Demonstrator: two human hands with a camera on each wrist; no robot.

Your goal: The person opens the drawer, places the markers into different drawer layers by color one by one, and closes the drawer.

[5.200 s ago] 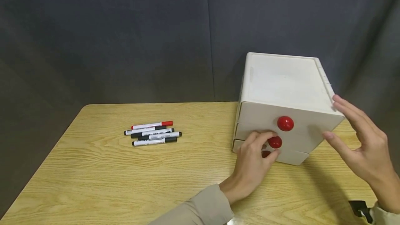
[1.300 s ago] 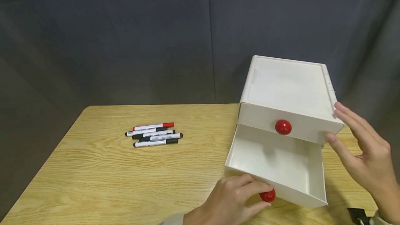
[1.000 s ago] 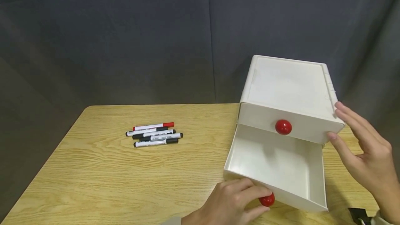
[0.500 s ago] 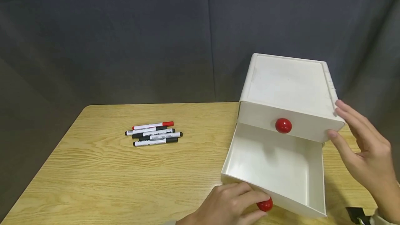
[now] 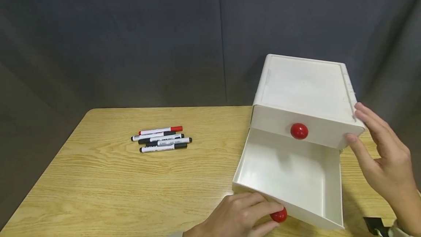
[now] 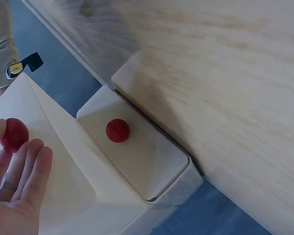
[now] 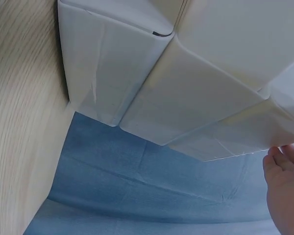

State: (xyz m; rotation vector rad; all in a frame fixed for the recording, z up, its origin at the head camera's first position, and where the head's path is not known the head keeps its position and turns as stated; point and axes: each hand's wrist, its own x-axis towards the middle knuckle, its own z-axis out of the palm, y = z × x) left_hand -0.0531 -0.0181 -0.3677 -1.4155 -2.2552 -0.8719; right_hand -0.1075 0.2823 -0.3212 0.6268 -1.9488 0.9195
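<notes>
A white cabinet [image 5: 306, 87] of stacked drawers stands on the right of the table. Its middle drawer [image 5: 286, 167] is pulled far out and has nothing inside. Thumb and fingers of my left hand [image 5: 238, 215] pinch that drawer's round red knob [image 5: 279, 215]. Above it, the top drawer, with its own red knob [image 5: 299, 131], is closed. In the left wrist view the bottom drawer's knob [image 6: 118, 130] shows on a closed front. My right hand [image 5: 388, 160] steadies the cabinet's right front corner, fingers extended along the side and thumb at the front.
Several whiteboard markers [image 5: 164, 142] lie together on the left half of the wooden table [image 5: 131, 185], one with a red cap and the others black. A dark curtain [image 5: 148, 39] hangs behind the table. A small black item [image 5: 375, 225] sits by my right wrist.
Five seconds ago all the drawers were closed and my left hand was at the middle knob. That drawer has since slid out toward me. Over the last half second it has barely moved.
</notes>
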